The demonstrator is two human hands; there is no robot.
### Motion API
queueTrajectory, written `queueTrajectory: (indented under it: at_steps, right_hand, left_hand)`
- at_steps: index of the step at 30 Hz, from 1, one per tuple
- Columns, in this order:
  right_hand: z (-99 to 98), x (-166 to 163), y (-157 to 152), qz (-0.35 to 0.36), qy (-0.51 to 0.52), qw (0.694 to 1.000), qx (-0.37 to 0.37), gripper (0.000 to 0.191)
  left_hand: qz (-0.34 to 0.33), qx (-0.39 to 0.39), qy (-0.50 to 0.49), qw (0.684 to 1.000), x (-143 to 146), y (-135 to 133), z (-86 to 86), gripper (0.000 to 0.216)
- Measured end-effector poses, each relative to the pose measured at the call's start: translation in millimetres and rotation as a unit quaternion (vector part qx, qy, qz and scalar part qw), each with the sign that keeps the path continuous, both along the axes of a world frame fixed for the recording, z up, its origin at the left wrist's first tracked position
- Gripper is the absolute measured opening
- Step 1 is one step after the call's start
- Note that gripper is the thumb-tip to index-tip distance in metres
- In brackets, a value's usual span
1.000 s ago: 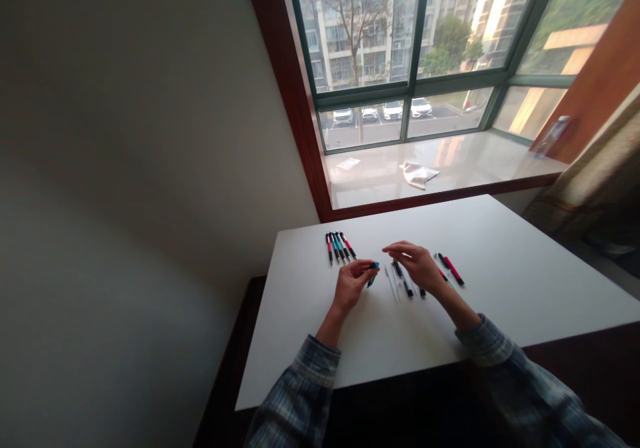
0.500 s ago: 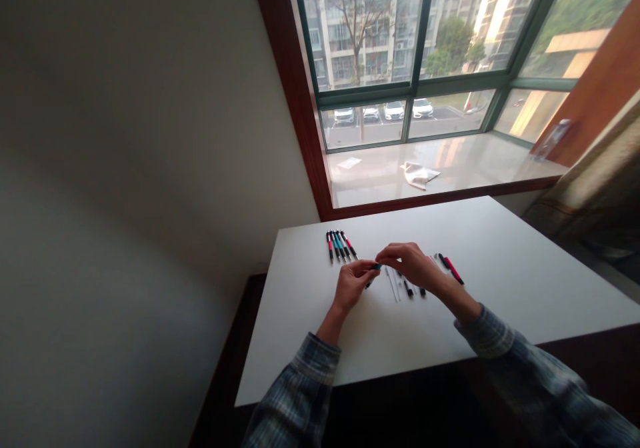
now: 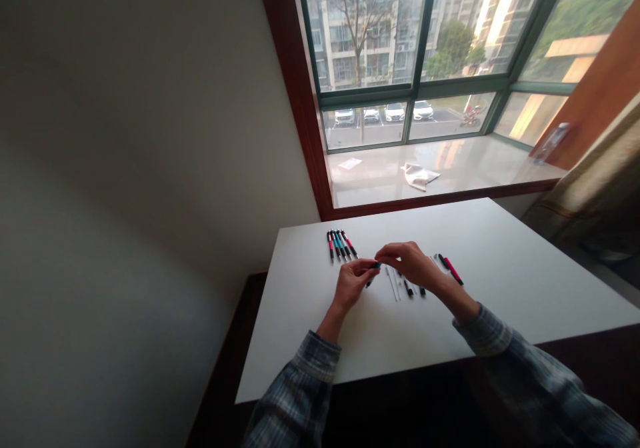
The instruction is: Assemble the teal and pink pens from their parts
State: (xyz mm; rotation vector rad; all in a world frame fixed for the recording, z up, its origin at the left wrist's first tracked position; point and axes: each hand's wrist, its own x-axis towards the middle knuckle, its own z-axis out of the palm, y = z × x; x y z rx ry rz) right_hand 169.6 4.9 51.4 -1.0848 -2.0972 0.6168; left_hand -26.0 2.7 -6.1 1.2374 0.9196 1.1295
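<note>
My left hand (image 3: 350, 284) is closed in a pinch around a teal and black pen (image 3: 376, 265), seen only in part. A dark end pokes out below the fingers. My right hand (image 3: 411, 262) meets it from the other side, its thumb and fingertips pressed together at the pen's upper end; any small part between them is hidden. Under and beside the right hand lie thin white refills (image 3: 392, 284) and short black pen pieces (image 3: 409, 289). Further right is a red and black pen barrel (image 3: 454, 271).
Several pens (image 3: 341, 245) with red, teal and white barrels lie in a row at the back left of the white table (image 3: 300, 328). Behind the table, the window sill (image 3: 375, 185) bears a crumpled wrapper (image 3: 420, 175). A wall stands to the left.
Both hands stay almost where they were, pinched together at the pen. The view has shifted very slightly; the pieces on the table have not moved.
</note>
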Motion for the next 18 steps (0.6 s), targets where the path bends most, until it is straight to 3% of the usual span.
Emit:
queueTrajectory:
  at_steps: [4, 6, 11, 18]
  right_hand:
    - [0.5, 0, -1, -0.022, -0.005, 1.0, -0.02, 0.021]
    - [-0.5, 4, -3, -0.071, -0.024, 0.997, -0.014, 0.022]
    - [-11.4, 10, -20, -0.211, -0.195, 0.958, -0.022, 0.02]
    - [-35.7, -14, -38, -0.24, -0.285, 0.925, -0.079, 0.019]
  left_hand:
    - [0.002, 0.006, -0.009, 1.0, -1, 2, -2.3, 0.034]
    - [0.012, 0.007, -0.014, 1.0, -1, 3, -2.9, 0.034]
    - [0.033, 0.002, -0.022, 0.999, 0, 5, -2.3, 0.032]
    - [0.033, 0.007, -0.022, 0.999, -1, 4, -0.6, 0.033]
